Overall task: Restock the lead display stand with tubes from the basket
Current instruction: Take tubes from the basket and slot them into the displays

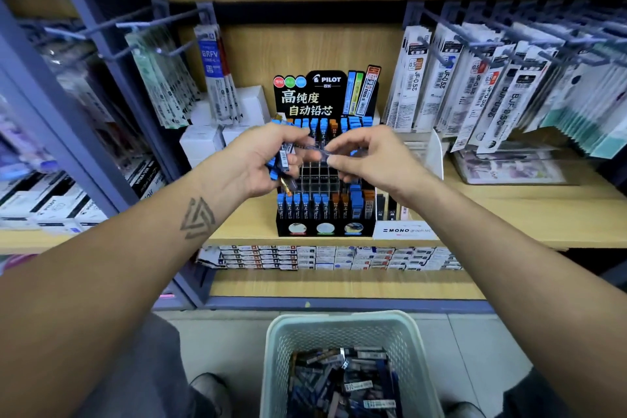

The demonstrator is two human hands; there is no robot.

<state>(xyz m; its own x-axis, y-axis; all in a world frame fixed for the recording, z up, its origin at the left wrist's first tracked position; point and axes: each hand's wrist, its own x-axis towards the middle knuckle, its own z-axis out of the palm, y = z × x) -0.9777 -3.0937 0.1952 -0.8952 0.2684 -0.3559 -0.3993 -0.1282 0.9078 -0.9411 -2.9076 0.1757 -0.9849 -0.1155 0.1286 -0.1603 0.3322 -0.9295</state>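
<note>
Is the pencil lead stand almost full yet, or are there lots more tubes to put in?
Partly done. The Pilot display stand has its front and back rows filled, but the middle slots look empty. The left hand holds a bunch of tubes; the right hand pinches one. The basket still holds many.

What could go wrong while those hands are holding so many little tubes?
1. The left hand grips a whole bunch of tubes while the right hand pinches one blurred tube from it; others might slip out and fall.
2. The hands work right above the display stand, so a bump could knock over the tubes standing in its front row.
3. A dropped tube could miss the basket below.
</note>
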